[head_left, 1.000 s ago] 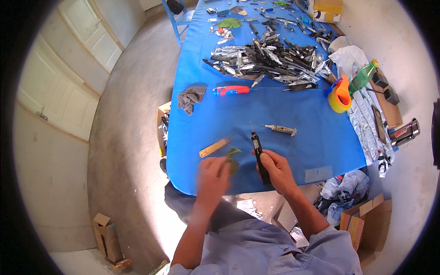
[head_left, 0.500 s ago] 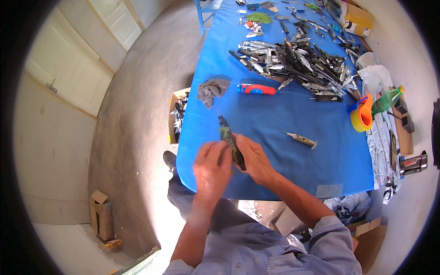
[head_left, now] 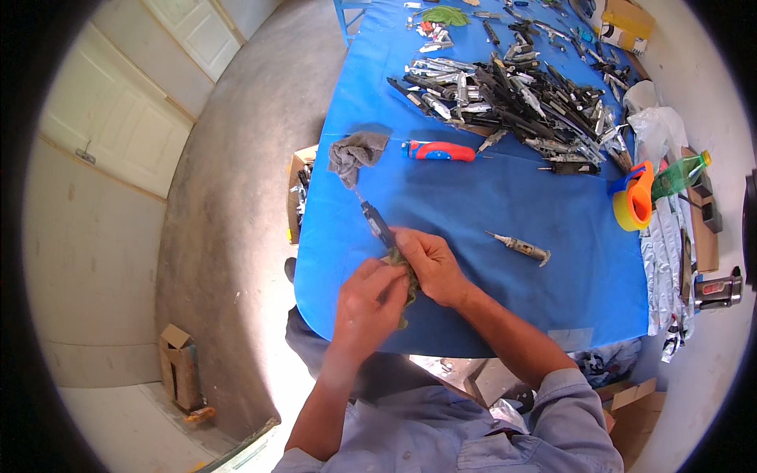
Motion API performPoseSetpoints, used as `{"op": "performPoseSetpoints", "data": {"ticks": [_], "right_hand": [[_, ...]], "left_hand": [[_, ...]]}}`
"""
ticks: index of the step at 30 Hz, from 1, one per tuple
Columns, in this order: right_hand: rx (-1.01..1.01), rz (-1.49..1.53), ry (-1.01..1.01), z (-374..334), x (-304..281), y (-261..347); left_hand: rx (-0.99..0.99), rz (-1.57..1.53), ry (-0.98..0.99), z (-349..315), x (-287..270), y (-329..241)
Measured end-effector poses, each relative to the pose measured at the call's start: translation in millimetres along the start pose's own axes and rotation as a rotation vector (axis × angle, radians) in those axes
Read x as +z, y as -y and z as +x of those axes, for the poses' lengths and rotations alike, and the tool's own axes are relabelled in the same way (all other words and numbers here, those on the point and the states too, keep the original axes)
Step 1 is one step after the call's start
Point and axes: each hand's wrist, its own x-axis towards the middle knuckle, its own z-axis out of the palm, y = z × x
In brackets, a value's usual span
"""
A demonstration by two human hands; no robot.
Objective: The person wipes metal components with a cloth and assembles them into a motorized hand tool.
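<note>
Over the near edge of the table, a slim black part with a thin metal rod at its tip (head_left: 378, 225) points up and left. My right hand (head_left: 434, 268) is closed round its middle from the right. A mottled green rag (head_left: 408, 293) covers the part's lower end. My left hand (head_left: 369, 299) is closed on the rag, fingers pressed in against the part; its fingertips are partly hidden. Right of my hands lies a similar grey-beige part with a thin tip (head_left: 520, 247). Beyond them are a crumpled grey cloth (head_left: 359, 154) and a red and blue power screwdriver (head_left: 440, 150).
A large heap of black and silver parts (head_left: 512, 98) covers the table's far middle. Tape rolls (head_left: 633, 206), a green bottle (head_left: 680, 175) and silvery packets (head_left: 666, 268) line the right side. Left of the blue table (head_left: 355, 260) stands a carton of parts (head_left: 300, 193).
The rag has slid down from the black part's upper section to its lower end, along with my left hand. The part has shifted slightly left.
</note>
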Motion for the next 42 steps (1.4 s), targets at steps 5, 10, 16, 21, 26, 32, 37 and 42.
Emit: {"op": "performPoseSetpoints", "data": {"ticks": [5,10,16,21,26,32,37,42], "right_hand": [[0.094,0.147,0.093,-3,9,17],[0.153,0.189,0.072,-6,8,14],[0.075,0.1,-0.002,-7,6,19],[-0.124,0.021,0.069,0,-2,5],[-0.078,0.046,0.127,-1,-1,1],[-0.028,0.043,0.167,-3,1,10],[0.106,0.231,0.169,-6,-2,23],[0.094,0.208,0.161,-2,5,12]], "left_hand": [[0.107,0.109,-0.087,-5,-3,-5],[0.318,0.45,-0.294,9,5,4],[0.141,0.208,-0.146,8,5,-2],[0.016,0.036,0.046,0,4,-1],[-0.337,-0.344,0.153,-1,-9,-5],[-0.678,-0.851,0.144,-17,-14,11],[-0.483,-0.757,-0.102,-17,-21,12],[-0.235,-0.316,-0.113,-3,-22,7]]}}
